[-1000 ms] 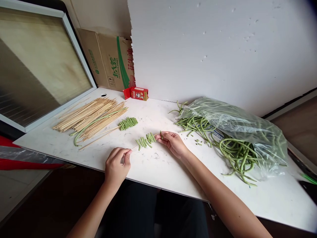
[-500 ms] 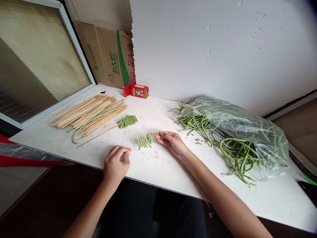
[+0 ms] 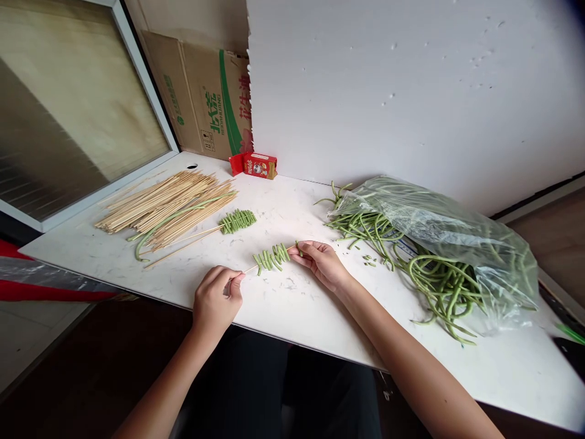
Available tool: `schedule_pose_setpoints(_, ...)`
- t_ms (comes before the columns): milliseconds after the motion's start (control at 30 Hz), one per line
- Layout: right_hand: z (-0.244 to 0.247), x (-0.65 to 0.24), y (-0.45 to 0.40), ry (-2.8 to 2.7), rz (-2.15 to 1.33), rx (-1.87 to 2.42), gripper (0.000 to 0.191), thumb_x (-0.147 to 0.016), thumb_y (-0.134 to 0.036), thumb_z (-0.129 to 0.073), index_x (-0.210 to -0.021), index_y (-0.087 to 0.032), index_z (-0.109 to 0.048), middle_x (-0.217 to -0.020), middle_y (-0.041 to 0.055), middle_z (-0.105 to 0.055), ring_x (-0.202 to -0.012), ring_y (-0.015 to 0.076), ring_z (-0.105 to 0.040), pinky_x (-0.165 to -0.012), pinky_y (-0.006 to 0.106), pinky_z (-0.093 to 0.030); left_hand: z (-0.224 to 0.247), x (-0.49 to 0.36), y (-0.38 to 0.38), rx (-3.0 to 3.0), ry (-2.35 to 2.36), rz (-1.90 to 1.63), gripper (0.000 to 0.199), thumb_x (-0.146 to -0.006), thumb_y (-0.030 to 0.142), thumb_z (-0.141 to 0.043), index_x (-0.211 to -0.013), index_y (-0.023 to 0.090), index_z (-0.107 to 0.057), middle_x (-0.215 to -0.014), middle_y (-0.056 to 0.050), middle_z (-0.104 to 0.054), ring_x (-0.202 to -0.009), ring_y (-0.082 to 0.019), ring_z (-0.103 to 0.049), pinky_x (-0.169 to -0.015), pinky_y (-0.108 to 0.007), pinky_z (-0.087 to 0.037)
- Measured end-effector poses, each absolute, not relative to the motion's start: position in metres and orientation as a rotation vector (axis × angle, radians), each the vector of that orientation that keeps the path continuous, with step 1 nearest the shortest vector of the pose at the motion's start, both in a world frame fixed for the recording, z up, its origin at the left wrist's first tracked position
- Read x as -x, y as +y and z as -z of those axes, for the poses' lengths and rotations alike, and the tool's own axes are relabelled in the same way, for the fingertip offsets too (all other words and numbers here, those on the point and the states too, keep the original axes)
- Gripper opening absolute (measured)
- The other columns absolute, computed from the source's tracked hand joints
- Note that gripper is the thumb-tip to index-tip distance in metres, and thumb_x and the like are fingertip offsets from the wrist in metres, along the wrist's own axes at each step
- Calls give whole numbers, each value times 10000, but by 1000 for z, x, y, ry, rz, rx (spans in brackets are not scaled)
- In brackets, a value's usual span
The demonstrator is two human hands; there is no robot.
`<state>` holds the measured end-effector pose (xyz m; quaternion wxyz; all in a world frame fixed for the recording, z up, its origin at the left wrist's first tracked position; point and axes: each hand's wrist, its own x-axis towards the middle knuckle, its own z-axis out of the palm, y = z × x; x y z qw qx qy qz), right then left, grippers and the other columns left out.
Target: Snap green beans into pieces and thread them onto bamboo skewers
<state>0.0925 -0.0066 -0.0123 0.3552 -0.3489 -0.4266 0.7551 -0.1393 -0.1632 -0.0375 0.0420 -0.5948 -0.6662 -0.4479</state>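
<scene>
My left hand (image 3: 217,299) pinches the left end of a thin wooden skewer (image 3: 250,268). Several short green bean pieces (image 3: 270,258) are threaded crosswise along it. At the skewer's right end, my right hand (image 3: 320,261) has its fingertips closed on a small bean piece (image 3: 299,247). Behind my hands lies a skewer packed with bean pieces (image 3: 238,221). A large bundle of bare skewers (image 3: 159,204) rests at the left, with one long bean (image 3: 171,217) across it.
On the right of the white table (image 3: 320,323), a clear plastic bag (image 3: 439,213) spills long beans (image 3: 443,283). Small bean scraps (image 3: 369,261) lie beside them. A red box (image 3: 260,165) and a cardboard carton (image 3: 205,103) stand at the back, near a framed glass panel (image 3: 82,91).
The view has shifted slightly. Both hands keep nearly the same hold on the skewer and bean piece.
</scene>
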Motion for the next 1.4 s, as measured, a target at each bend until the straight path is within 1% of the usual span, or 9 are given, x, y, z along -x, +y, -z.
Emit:
schedule_pose_setpoints(67,12,-92,-7,-1105,-1949,901,256,-825,-397,-875,-899,-163,-802,-1015,102,-831,-984,196,-784,-1006,315,-628,37,139,-163,1820,-2039,1373,157,-984,212,-611,-847,216,-688,-853,-41,-726,-772,-177,-679,-729,-288,-549)
schedule_pose_setpoints(233,12,-92,-6,-1098,-1962,897,273,-813,-400,-888,-898,-151,-813,-1018,108,-831,-976,187,-783,-1012,293,-621,37,140,-164,1822,-2046,1362,169,-988,210,-600,-840,217,-682,-841,-38,-718,-755,-177,-670,-724,-287,-539)
schedule_pose_setpoints(400,14,-91,-7,-1108,-1948,897,286,-792,-409,-905,-889,-156,-813,-995,103,-831,-951,189,-784,-1011,316,-625,38,140,-164,1841,-2046,1368,179,-974,172,-599,-811,214,-661,-841,-32,-710,-773,-173,-660,-723,-284,-524)
schedule_pose_setpoints(600,13,-89,-9,-1076,-1944,882,298,-782,-413,-915,-876,-147,-820,-995,103,-831,-943,174,-779,-1008,277,-618,37,141,-163,1862,-2053,1380,197,-975,147,-589,-797,210,-646,-832,-25,-695,-781,-166,-647,-724,-278,-510)
schedule_pose_setpoints(833,8,-88,-10,-1075,-1962,874,298,-792,-426,-906,-874,-152,-823,-1021,97,-833,-976,177,-777,-1021,264,-609,38,140,-163,1846,-2050,1392,196,-972,143,-599,-791,205,-641,-822,-24,-688,-764,-161,-638,-716,-271,-500)
schedule_pose_setpoints(1300,9,-89,-11,-1081,-1974,874,316,-775,-428,-918,-875,-138,-838,-1006,102,-834,-918,152,-777,-966,215,-616,37,140,-164,1846,-2040,1400,190,-940,109,-615,-778,205,-639,-821,-19,-696,-756,-155,-642,-698,-263,-497)
schedule_pose_setpoints(1400,8,-89,-11,-1095,-1963,876,317,-768,-435,-920,-867,-145,-839,-989,97,-834,-904,154,-776,-971,232,-617,37,140,-163,1839,-2054,1402,192,-936,101,-609,-776,205,-634,-815,-16,-692,-746,-150,-636,-689,-260,-491)
